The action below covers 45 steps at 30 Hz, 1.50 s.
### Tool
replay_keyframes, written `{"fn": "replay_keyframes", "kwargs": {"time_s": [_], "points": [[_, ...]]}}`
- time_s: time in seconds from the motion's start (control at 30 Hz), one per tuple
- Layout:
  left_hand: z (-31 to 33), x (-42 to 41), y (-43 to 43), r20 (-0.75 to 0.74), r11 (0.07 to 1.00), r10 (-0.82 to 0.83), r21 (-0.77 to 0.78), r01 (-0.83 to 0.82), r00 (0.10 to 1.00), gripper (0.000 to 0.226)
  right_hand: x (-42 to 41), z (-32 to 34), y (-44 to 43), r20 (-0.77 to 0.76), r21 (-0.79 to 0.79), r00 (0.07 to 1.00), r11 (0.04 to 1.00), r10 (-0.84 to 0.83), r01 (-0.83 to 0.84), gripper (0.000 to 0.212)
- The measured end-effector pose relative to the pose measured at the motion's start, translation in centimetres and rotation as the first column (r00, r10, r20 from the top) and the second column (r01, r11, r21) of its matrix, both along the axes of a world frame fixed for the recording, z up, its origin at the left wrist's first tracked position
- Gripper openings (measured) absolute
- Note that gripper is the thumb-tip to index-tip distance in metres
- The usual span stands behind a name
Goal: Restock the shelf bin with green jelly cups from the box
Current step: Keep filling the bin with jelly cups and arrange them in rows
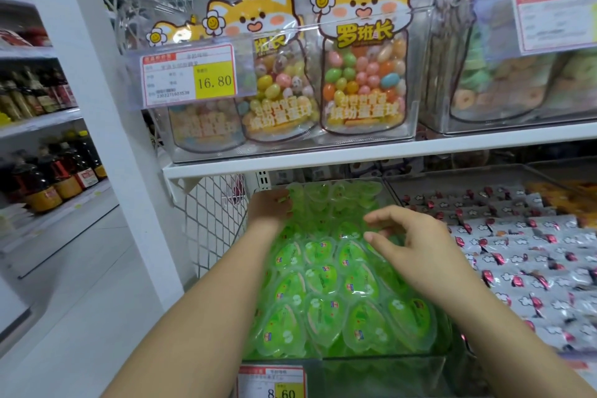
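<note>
Reaching into the clear plastic shelf bin [371, 368] on the lower shelf, both bare arms stretch forward over a dense pile of green heart-shaped jelly cups [323, 284], which fills the bin from its front wall back into the shade under the white upper shelf board [355, 153]. The left hand [269, 207] lies at the back left corner of the bin with its fingers pushed in among the rear cups; they are hidden there, so I cannot tell whether it grips one or only touches them. The right hand [416, 236] hangs just above the middle of the pile, its fingers loosely bent and spread with thumb and forefinger pointing left, and nothing is held in it. A red and yellow price tag reading 8.60 [271, 381] sits on the bin's front wall. Just to the right, a neighbouring bin holds silver-wrapped sweets with red marks [533, 268]. A white wire mesh side panel [213, 213] stands left of the bin. On the upper shelf, a clear bin holds fox-shaped bags of coloured jelly beans [365, 68] behind a price tag reading 16.80 [190, 74]. Dark bottles with red caps [48, 178] stand on shelves far left.
</note>
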State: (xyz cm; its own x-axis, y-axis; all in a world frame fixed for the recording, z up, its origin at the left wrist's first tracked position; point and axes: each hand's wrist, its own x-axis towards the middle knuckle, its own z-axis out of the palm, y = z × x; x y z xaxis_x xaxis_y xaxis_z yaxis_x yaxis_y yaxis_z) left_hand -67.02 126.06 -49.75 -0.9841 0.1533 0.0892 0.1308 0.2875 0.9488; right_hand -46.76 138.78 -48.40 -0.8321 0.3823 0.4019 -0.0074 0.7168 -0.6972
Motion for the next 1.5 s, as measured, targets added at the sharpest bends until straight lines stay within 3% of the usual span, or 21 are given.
{"fn": "replay_keyframes", "kwargs": {"time_s": [0.1,0.23,0.5,0.63,0.7,0.8,0.97,1.13,1.2,1.3,1.37,1.5], "points": [[0.1,0.5,-0.1,0.034,0.997,-0.035,0.066,0.033,0.999,0.037,0.0,0.0,0.0,0.002,-0.007,1.000,1.000,-0.004,0.004,0.017],[0.2,1.0,-0.1,0.025,0.998,-0.052,0.033,0.051,0.998,0.041,-0.1,-0.2,0.0,-0.010,-0.013,1.000,1.000,-0.003,0.003,0.015],[2.0,3.7,-1.7,-0.132,0.964,-0.041,-0.267,0.004,0.990,0.039,1.6,0.0,-0.6,-0.073,-0.006,0.997,1.000,0.012,-0.013,0.014],[2.5,9.8,-3.8,-0.298,0.964,-0.135,-0.259,0.057,0.945,0.032,4.6,0.1,-1.8,-0.075,0.097,0.996,0.995,0.046,-0.038,0.014],[1.8,14.0,-5.4,-0.343,0.970,-0.220,-0.177,0.167,0.913,0.024,6.8,0.1,-2.1,-0.080,0.139,0.995,0.989,0.057,-0.046,0.014],[-0.5,20.1,-7.7,-0.334,0.936,-0.348,-0.075,0.344,0.876,0.033,10.8,-1.1,-2.3,-0.077,0.099,0.996,0.995,0.034,-0.026,0.015],[-7.4,25.7,-10.1,-0.168,0.853,-0.520,-0.162,0.497,0.837,0.031,16.1,-8.1,-3.8,-0.027,-0.092,0.997,0.994,-0.068,0.066,0.024],[-16.9,25.7,-10.5,0.168,0.727,-0.559,-0.372,0.577,0.812,0.018,17.9,-17.2,-5.3,0.284,-0.225,0.958,0.968,-0.047,0.114,0.020],[-20.4,25.5,-10.3,0.363,0.657,-0.536,-0.388,0.647,0.762,0.024,18.1,-20.4,-5.8,0.420,-0.285,0.907,0.948,-0.013,0.145,0.018],[-24.3,25.2,-9.8,0.603,0.585,-0.446,-0.364,0.725,0.662,0.043,18.3,-24.5,-6.3,0.608,-0.359,0.793,0.902,0.033,0.237,0.033],[-26.7,25.1,-9.5,0.683,0.559,-0.381,-0.367,0.743,0.624,0.057,18.3,-27.0,-6.5,0.691,-0.383,0.720,0.878,0.067,0.286,0.049],[-31.1,25.5,-9.8,0.771,0.543,-0.322,-0.324,0.774,0.549,0.083,18.4,-31.2,-7.0,0.832,-0.289,0.554,0.880,0.036,0.377,0.077]]}}
